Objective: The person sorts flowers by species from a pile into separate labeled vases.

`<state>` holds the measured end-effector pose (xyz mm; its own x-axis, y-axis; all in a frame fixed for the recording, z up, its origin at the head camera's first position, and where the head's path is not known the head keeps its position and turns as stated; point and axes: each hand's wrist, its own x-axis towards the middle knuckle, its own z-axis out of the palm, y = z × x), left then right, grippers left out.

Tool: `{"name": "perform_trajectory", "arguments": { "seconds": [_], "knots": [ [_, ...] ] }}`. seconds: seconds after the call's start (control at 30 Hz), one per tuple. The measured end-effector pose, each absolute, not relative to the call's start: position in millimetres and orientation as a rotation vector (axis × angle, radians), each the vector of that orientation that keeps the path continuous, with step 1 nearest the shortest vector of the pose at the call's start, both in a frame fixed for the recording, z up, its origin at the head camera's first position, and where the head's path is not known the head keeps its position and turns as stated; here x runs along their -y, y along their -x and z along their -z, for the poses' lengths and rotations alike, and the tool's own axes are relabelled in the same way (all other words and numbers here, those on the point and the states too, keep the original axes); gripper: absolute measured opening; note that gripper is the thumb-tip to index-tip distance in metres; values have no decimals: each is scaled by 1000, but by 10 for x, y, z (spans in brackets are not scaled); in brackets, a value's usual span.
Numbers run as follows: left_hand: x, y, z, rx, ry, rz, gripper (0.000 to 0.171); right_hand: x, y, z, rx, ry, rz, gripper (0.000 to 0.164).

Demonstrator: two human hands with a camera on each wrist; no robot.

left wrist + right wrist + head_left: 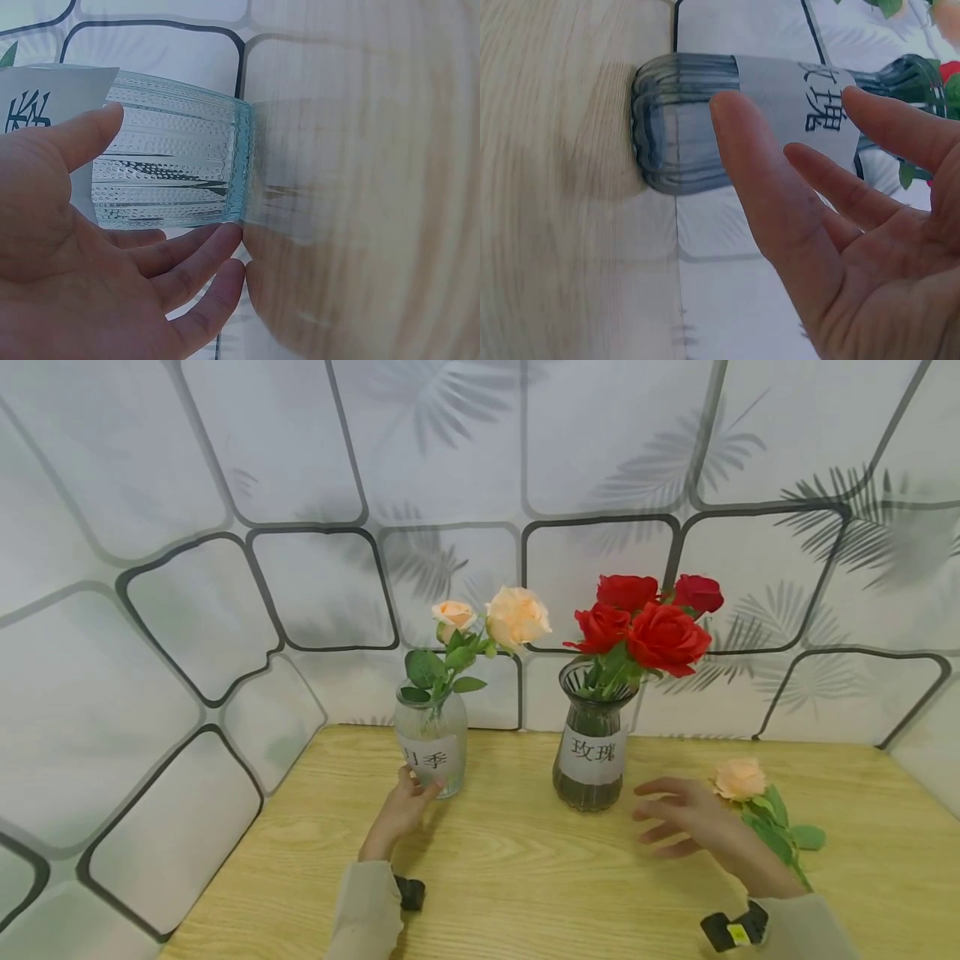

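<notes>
My left hand (407, 806) is at the lower left side of a clear glass vase (431, 718). Its thumb (94, 135) overlaps the vase's white label, while the loosely extended fingers (199, 259) lie along the side near the base. Two peach roses (517, 617) with green leaves stand in this vase. To the right, my right hand (693, 818) hovers over the table with fingers spread and nothing held. It is between a grey glass vase (590, 752) of several red roses (667, 637) and a loose peach rose (740, 779). The hand partly covers that rose's stem.
Both vases stand upright on a wood-grain table (510, 860) and bear labels with Chinese characters. Patterned cloth (465, 560) with dark lines and leaf prints rises behind and along the left side. A dark band (411, 893) circles the left wrist.
</notes>
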<state>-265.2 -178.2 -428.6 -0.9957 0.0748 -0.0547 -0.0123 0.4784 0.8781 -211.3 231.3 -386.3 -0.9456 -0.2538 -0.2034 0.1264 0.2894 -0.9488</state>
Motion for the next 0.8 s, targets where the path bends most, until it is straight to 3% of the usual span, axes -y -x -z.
{"name": "perform_trajectory", "arguments": {
  "seconds": [0.8],
  "knots": [
    [1778,2643,4300,-2635,-67,-1553,74,-3404,1819,3962,-2307,120,1668,58]
  ]
}}
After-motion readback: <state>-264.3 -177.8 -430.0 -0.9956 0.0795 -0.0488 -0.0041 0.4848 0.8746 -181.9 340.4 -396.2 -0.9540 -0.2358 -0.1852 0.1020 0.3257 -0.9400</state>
